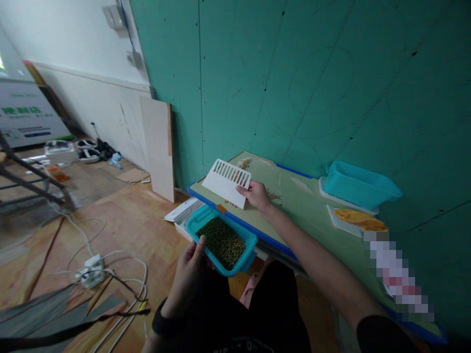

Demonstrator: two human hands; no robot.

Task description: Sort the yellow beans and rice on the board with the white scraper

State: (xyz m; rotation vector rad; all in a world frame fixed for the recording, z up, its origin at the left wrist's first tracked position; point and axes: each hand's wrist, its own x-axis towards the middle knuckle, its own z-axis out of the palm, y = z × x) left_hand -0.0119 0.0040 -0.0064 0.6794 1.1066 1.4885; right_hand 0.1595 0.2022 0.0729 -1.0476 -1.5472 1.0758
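Observation:
My left hand point(192, 260) grips the near rim of a turquoise plastic container point(198, 215), its thumb over the edge. Inside lie dark green beans point(213, 233) and tan beans point(233, 247), side by side and partly mixed. The container is held just off the table's front edge, above my lap. My right hand point(257, 196) pinches a flat white slotted scraper point(224, 189) at its corner. Held tilted over the left end of the table point(294, 215), the scraper has its row of slots facing away from me. Loose grains point(245, 163) are scattered on the tabletop behind and beside it.
Another turquoise container point(362, 184) stands on a white lid at the right back. Near it lies a yellow cloth point(360, 219) on a white piece. Beneath the held container is a white box point(182, 220). A power strip with cables point(91, 271) lies on the floor at left.

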